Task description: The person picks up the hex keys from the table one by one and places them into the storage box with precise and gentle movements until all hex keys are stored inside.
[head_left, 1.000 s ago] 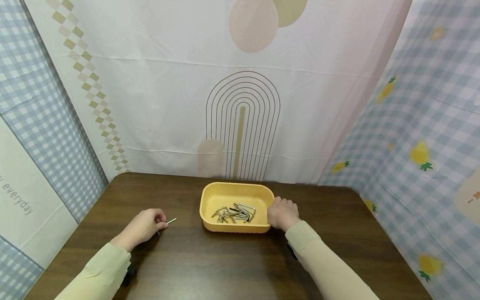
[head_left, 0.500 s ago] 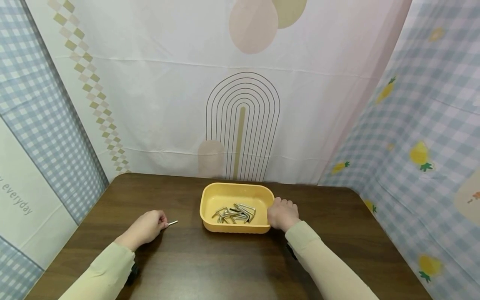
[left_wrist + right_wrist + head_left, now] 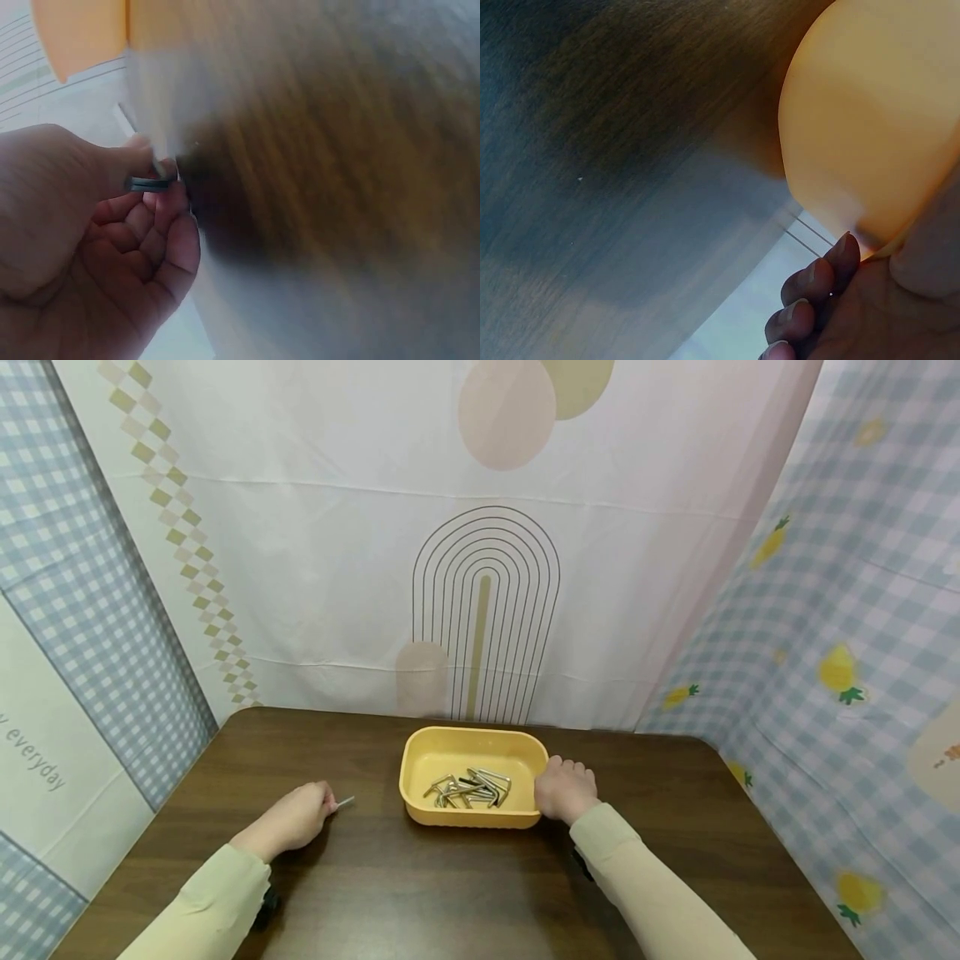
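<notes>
On the left side of the table, my left hand pinches a metal hex key between thumb and fingers. One end of the key sticks out to the right toward the bin. In the left wrist view the bent hex key shows its short arm by the thumb, with the other fingers curled below. My right hand grips the right end wall of a yellow plastic bin, the thumb over its rim. Inside the bin lie several L-shaped hex keys, silver and black, in a loose heap.
The dark wooden table has its back edge close behind the bin. A pale patterned curtain hangs behind it, and a blue checked cloth hangs along the right side.
My left hand has shifted slightly right, and the hex key's lower end no longer shows below it in the head view. The right hand and the bin have stayed put.
</notes>
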Demonstrator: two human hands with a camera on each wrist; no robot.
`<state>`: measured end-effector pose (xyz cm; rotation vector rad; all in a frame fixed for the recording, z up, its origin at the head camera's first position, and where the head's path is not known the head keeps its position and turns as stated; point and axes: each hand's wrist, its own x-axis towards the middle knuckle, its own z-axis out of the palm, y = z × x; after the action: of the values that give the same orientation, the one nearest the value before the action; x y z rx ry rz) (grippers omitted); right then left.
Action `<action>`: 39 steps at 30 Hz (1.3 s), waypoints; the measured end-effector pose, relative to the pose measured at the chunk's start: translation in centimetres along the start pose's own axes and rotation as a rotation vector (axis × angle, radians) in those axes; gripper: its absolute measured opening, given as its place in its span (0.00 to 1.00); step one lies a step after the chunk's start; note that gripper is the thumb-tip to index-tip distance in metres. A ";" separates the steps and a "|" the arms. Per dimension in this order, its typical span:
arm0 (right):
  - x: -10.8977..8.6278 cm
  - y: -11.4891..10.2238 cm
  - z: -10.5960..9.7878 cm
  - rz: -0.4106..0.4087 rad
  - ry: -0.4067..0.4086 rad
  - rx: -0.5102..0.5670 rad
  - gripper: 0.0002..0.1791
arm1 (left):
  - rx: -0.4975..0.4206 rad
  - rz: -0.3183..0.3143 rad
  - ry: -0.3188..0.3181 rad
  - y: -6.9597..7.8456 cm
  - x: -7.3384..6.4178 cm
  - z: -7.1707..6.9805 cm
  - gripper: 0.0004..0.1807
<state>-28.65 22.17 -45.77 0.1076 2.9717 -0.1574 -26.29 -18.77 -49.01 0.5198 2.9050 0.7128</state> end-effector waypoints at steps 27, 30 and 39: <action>-0.1 0.0 -0.3 0.003 0.003 -0.011 0.15 | -0.155 0.254 0.400 6.3 2.9 0.1 0.03; -0.1 0.0 -0.3 0.003 0.000 -0.009 0.15 | -0.174 0.267 0.383 7.6 3.3 0.4 0.03; -0.2 -0.1 -0.3 0.009 -0.008 -0.004 0.16 | -0.254 0.254 0.284 10.8 4.5 1.3 0.04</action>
<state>-28.51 22.09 -45.46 0.1197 2.9629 -0.1499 -27.00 -7.67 -45.20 0.8244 2.9604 1.2658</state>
